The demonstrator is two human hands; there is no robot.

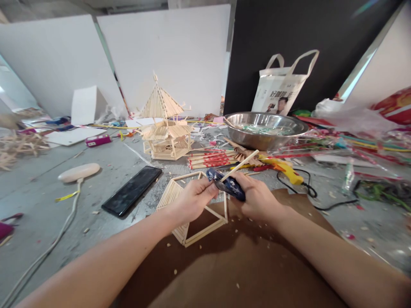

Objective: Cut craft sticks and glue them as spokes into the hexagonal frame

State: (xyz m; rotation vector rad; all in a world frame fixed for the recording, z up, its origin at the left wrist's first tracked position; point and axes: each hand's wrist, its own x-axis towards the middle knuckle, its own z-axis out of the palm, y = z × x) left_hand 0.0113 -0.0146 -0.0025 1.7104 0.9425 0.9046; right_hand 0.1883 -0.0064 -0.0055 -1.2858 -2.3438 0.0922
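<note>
My left hand (192, 198) is closed in a pinch on one end of a thin wooden stick (240, 165) that slants up to the right. My right hand (255, 197) is wrapped round a dark blue cutter (226, 184), whose jaws sit on the stick near my left fingers. Under both hands lies a flat frame of wooden sticks (192, 205), partly filled with slats, on the grey floor and a brown sheet (244, 256).
A stick-built pagoda model (163, 124) stands further back. A black phone (132, 190) lies left, a yellow glue gun (285, 169) with black cord right. A metal bowl (265, 128), packets of chopsticks (212, 159), a white tote bag (282, 87) and scattered clutter lie beyond.
</note>
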